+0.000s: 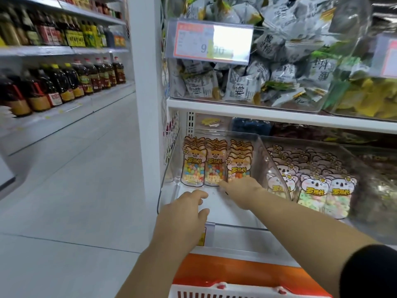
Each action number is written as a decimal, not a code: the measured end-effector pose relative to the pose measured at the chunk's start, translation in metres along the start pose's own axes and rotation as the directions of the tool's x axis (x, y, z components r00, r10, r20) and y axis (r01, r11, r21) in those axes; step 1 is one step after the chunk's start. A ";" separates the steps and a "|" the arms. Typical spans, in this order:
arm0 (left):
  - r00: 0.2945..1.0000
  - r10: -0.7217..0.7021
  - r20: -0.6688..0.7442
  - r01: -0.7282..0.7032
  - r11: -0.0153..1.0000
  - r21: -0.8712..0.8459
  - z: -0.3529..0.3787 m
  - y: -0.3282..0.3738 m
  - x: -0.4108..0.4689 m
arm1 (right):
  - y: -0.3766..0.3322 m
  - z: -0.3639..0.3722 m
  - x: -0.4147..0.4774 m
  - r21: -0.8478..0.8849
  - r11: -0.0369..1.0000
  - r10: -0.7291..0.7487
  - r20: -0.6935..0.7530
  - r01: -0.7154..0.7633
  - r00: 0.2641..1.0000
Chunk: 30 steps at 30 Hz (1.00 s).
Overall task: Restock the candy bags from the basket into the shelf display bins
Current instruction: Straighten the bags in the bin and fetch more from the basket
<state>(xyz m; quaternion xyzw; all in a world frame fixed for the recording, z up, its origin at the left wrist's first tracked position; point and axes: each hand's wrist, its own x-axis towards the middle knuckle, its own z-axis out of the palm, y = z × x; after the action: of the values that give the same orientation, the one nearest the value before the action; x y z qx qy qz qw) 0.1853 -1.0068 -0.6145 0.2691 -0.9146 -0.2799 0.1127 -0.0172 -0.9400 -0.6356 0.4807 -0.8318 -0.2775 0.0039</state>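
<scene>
One white shelf point(268, 116) runs above both grips, with a clear bin point(240, 226) under it. The basket point(225, 292) sits below the wrists. Three rows of candy bags point(214, 166) stand in the bin, just past the grips. The right hand point(240, 190), grip wide, touches the nearest row. The left hand point(184, 211) hovers beside it, grip loose and holding nothing.

We see glossy plastic candy bags point(193, 166) in a smooth, clear plastic bin point(236, 226). The shelf point(257, 114) looks like white painted metal, the floor point(64, 190) polished tile, the basket point(214, 294) matt plastic.

Dark oil bottles point(71, 80) along white shelf point(81, 107)
</scene>
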 end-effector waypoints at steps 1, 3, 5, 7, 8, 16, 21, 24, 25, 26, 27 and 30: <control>1.000 0.001 0.002 -0.001 1.000 0.005 -0.001 0.000 0.000 | 0.001 0.001 0.000 -0.003 1.000 0.024 0.010 -0.024 1.000; 1.000 0.000 0.002 0.000 1.000 0.010 -0.001 0.001 0.000 | 0.002 0.002 0.000 -0.016 0.998 0.061 0.022 -0.060 0.998; 1.000 0.004 -0.001 -0.004 1.000 0.015 -0.001 0.002 0.000 | 0.000 0.002 0.001 -0.024 0.995 0.100 0.029 -0.099 0.995; 1.000 0.004 -0.006 -0.003 1.000 0.019 -0.001 0.002 -0.001 | -0.004 0.004 0.003 -0.026 0.990 0.143 0.030 -0.142 0.989; 1.000 0.002 -0.006 -0.002 1.000 0.021 -0.001 0.002 -0.001 | -0.005 0.006 0.003 -0.029 0.987 0.156 0.030 -0.155 0.987; 1.000 0.013 -0.008 -0.013 0.999 0.037 0.000 0.001 -0.002 | -0.013 0.011 0.001 -0.015 0.980 0.197 0.148 -0.197 0.969; 1.000 0.022 -0.010 -0.021 0.998 0.052 -0.001 0.002 -0.002 | -0.009 0.010 0.002 0.050 0.975 0.206 0.152 -0.216 0.967; 1.000 0.023 0.001 -0.023 0.998 0.055 -0.002 0.002 -0.002 | -0.010 0.007 -0.003 0.071 0.979 0.181 0.149 -0.193 0.972; 1.000 0.024 0.004 -0.024 0.998 0.057 -0.002 0.002 -0.002 | -0.010 0.007 -0.006 0.076 0.980 0.170 0.143 -0.182 0.975; 1.000 0.024 0.008 -0.024 0.998 0.057 -0.001 0.001 -0.001 | -0.010 0.006 -0.008 0.078 0.981 0.163 0.140 -0.175 0.977; 1.000 0.023 0.010 -0.024 0.998 0.056 0.000 0.001 -0.001 | -0.010 0.005 -0.011 0.083 0.982 0.159 0.142 -0.172 0.977; 1.000 0.027 0.012 -0.028 0.998 0.060 0.001 0.000 0.000 | -0.007 0.003 -0.017 0.109 0.981 0.145 0.129 -0.159 0.981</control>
<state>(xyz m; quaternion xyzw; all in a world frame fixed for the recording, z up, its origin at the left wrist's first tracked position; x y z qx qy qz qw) 0.1848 -1.0060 -0.6156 0.2583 -0.9268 -0.2522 0.1034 -0.0031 -0.9276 -0.6371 0.3974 -0.8800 -0.2547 -0.0536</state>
